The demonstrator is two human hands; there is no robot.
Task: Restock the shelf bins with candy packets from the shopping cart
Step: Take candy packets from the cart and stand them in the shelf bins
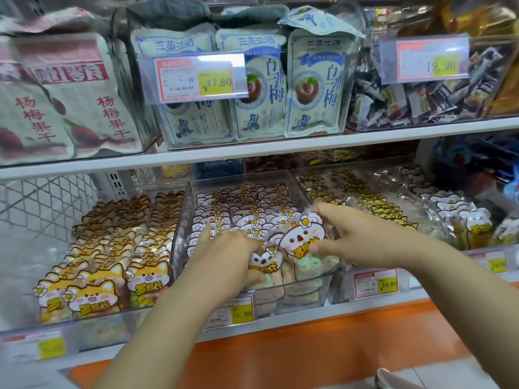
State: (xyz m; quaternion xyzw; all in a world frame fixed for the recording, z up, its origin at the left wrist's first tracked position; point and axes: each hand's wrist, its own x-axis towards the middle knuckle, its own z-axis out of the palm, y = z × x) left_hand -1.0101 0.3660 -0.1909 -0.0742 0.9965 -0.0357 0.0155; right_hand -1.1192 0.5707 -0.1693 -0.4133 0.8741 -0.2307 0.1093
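A clear plastic bin (306, 293) in the middle of the lower shelf holds rows of koala-faced candy packets (247, 211). My right hand (351, 234) pinches one koala packet (302, 238) at the bin's front right, thumb below and fingers on top. My left hand (224, 254) rests on the packets at the bin's front left, its fingers curled over a front koala packet (265, 262). The shopping cart is out of view.
To the left a bin of fox-faced packets (106, 276); to the right a bin of yellow and white packets (393, 211). The upper shelf (252, 153) carries plum snack bags (317, 85). Price tags (243, 311) hang on the shelf edge. A wire mesh panel (42, 203) stands at far left.
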